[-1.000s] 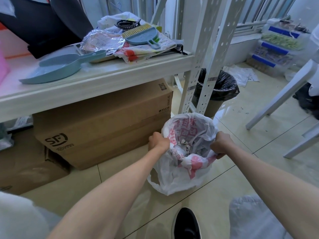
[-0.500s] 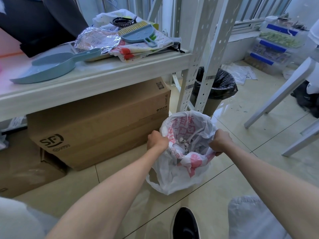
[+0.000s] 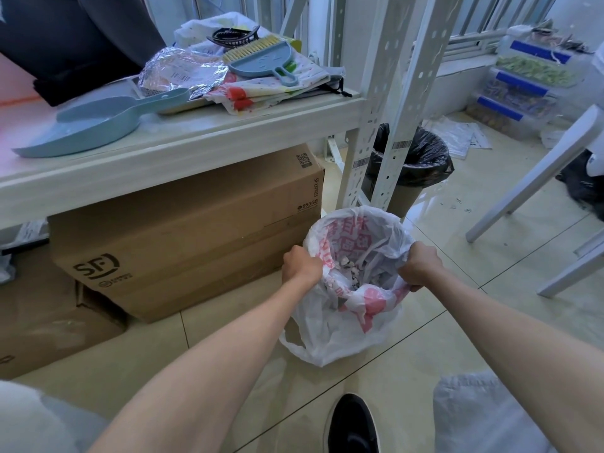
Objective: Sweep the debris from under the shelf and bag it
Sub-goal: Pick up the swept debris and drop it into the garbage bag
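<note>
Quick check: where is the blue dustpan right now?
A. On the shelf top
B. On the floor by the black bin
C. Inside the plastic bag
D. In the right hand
A: the dustpan lies on the shelf, while both hands grip the plastic bag.

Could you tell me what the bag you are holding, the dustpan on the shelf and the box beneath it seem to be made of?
Bag: thin translucent white plastic film with red print; it crumples softly. Dustpan: matte pale blue moulded plastic, apparently. Box: brown corrugated cardboard, printed logo, torn lower corner.
</note>
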`<action>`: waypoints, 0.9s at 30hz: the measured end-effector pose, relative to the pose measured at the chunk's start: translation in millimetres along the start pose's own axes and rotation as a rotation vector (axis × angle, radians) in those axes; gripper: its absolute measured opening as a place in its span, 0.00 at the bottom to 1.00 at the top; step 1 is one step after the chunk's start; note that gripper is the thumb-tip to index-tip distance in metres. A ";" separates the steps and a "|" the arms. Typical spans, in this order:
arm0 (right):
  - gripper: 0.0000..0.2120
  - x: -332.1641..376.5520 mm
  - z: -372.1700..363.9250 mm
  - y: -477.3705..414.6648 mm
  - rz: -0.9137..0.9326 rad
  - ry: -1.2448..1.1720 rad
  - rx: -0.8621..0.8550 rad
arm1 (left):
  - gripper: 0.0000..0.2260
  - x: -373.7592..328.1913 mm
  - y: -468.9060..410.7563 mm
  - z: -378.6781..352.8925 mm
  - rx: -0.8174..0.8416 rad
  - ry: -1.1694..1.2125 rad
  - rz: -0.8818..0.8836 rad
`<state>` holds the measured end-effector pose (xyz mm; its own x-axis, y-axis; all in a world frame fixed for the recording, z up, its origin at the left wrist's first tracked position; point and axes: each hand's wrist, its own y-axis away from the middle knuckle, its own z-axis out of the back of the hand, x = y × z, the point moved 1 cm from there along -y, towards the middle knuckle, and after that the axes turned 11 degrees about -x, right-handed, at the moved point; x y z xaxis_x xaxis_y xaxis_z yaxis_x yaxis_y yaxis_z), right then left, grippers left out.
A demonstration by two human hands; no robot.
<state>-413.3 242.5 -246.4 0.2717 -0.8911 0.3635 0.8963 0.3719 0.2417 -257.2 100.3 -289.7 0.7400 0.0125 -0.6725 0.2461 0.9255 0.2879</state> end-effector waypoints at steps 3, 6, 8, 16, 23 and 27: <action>0.04 -0.5 -0.9 2.9 -0.011 0.001 -0.002 | 0.14 0.7 2.2 1.6 0.003 -0.004 0.006; 0.04 -1.0 2.7 8.6 -0.020 0.035 -0.014 | 0.15 1.6 3.7 4.5 0.020 -0.014 -0.002; 0.04 0.0 10.0 10.6 -0.001 0.087 -0.044 | 0.17 -0.4 5.1 10.2 0.029 -0.018 -0.012; 0.05 23.8 50.6 18.9 0.108 0.244 -0.126 | 0.18 -16.0 4.6 65.1 0.008 -0.031 -0.095; 0.06 64.8 77.6 40.0 0.206 0.323 -0.172 | 0.12 -32.0 8.9 133.1 -0.043 -0.066 -0.149; 0.07 100.8 101.8 54.6 0.252 0.292 -0.203 | 0.21 -43.9 13.0 179.3 -0.109 -0.033 -0.178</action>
<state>-372.6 199.5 -105.0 0.5521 -0.8262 0.1118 0.8322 0.5542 -0.0141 -174.2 43.9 -134.1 0.7113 -0.1652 -0.6832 0.3068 0.9475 0.0903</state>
